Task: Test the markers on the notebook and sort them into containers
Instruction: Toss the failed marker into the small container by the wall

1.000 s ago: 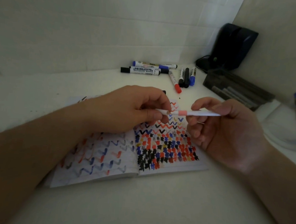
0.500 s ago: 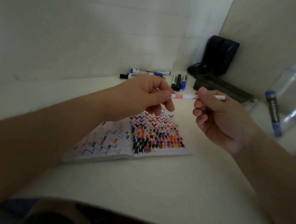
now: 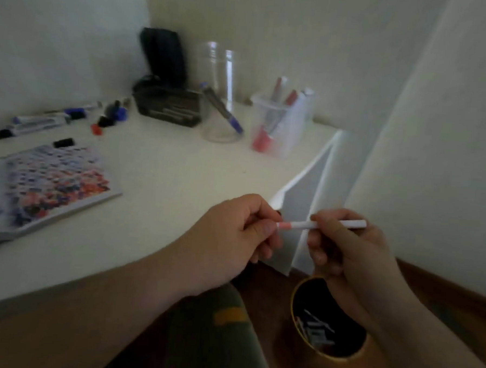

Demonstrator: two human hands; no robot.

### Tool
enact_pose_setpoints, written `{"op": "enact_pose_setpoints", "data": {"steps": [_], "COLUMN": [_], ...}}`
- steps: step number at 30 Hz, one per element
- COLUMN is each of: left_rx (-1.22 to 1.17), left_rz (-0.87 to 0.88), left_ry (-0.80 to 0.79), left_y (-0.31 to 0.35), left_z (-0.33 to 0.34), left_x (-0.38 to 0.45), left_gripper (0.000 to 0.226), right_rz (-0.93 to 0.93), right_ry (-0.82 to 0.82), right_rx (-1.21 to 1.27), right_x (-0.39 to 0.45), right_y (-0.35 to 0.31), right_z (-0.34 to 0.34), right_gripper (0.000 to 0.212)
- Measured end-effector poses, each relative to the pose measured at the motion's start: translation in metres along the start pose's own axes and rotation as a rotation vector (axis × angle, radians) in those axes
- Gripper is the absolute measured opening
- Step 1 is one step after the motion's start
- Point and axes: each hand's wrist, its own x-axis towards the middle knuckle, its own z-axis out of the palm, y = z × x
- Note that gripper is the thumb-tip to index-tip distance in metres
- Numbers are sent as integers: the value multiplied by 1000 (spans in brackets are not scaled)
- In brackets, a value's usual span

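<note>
A thin white marker with a pink band is held level between both hands, beyond the table's right edge. My left hand pinches its pink end, and my right hand grips the white barrel. Below the right hand stands a round yellow-rimmed bin on the floor, with several markers inside. The open notebook, covered in coloured scribbles, lies at the left of the white table. A clear tall jar holds one blue marker. A clear square cup holds red markers.
Several loose markers lie at the back left near the wall. A dark tray and a black device stand in the corner. My green-clothed knee is under the table edge, on a brown floor.
The view has swung right and down. Both hands carried the pink-banded marker from above the notebook to beyond the table's right edge, over the floor bin.
</note>
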Motion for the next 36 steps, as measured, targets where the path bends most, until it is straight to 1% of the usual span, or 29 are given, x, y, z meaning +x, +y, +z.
{"op": "enact_pose_setpoints", "data": {"steps": [2,5,6,9,11,14,16,18,19,21,22,23,25,28,30,31,32,34,36], "left_rx": [-82,-187,-188,-187,-147,-126,-187,-204,-175,-139,-136,-143,-147,-183,-134,-69,7,187,407], "left_rz": [-103,-357,-449,-708,-801,-850,-842,-786,-745,-666,-618,-558,-392,-133,-3,27,41,13,-65], "left_ry": [-51,-158,-192,-272,-277,-274,-264,-255,-260,-256,-254,-257,-255,-170,-82,-20,77,283,465], "left_y": [-8,-48,-65,-112,-128,-130,-130,-127,-120,-101,-91,-77,-45,6,29,34,32,11,-20], "left_z": [52,117,132,169,187,207,212,207,200,181,170,157,124,52,-8,-38,-74,-141,-203], "left_x": [5,19,23,30,30,35,49,63,67,73,73,72,66,55,54,55,54,51,39], "left_gripper": [14,13,13,9,8,15,31,54,60,60,56,49,38,35,37,39,38,29,22], "right_rz": [77,221,274,423,492,548,536,499,506,511,484,442,340,141,52,15,-24,-69,-63], "right_ry": [145,381,448,609,654,708,726,726,730,721,691,642,500,208,-2,-97,-194,-323,-424], "right_rx": [56,189,204,155,91,46,65,89,75,11,-9,-20,-41,16,17,-21,-59,-148,-243], "right_x": [-15,-36,-43,-56,-62,-61,-50,-39,-34,-26,-22,-16,-1,22,37,45,56,82,110], "right_y": [19,57,72,123,151,169,165,156,150,139,130,118,88,28,-7,-19,-27,-31,-20], "right_z": [-43,-97,-111,-151,-170,-186,-189,-190,-190,-185,-178,-165,-127,-44,17,45,79,142,203], "right_gripper": [23,42,44,38,40,37,32,27,28,38,39,34,25,28,31,31,30,23,16]}}
